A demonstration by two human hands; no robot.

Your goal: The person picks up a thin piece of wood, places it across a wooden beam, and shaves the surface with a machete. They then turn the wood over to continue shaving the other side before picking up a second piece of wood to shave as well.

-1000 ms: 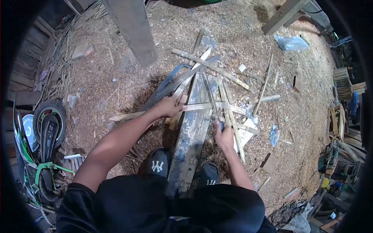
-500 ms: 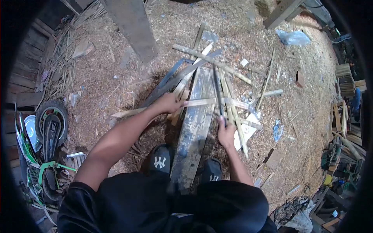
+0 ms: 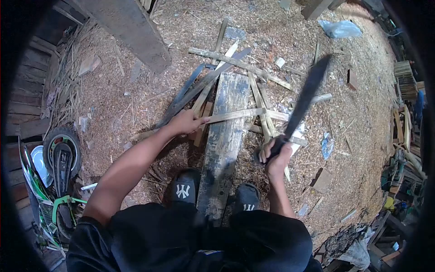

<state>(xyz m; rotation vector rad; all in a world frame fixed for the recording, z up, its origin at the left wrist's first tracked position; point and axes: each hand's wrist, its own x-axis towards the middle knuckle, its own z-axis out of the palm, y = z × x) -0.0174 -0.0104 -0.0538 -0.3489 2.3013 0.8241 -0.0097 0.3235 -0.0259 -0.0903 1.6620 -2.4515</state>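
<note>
Here, left hand (image 3: pixel 185 122) at centre-left of frame, fingers pinched on pale wood strip (image 3: pixel 235 114) lying across weathered plank (image 3: pixel 226 131), mid-frame. Right hand (image 3: pixel 277 156), right of centre, fingers wrapped around handle of machete (image 3: pixel 308 93), blade pointing to upper right.

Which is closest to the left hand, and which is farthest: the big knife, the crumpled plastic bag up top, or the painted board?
From the left hand:
1. Painted board, just to its right.
2. Big knife, farther right.
3. Crumpled plastic bag, far off, top right.
</note>
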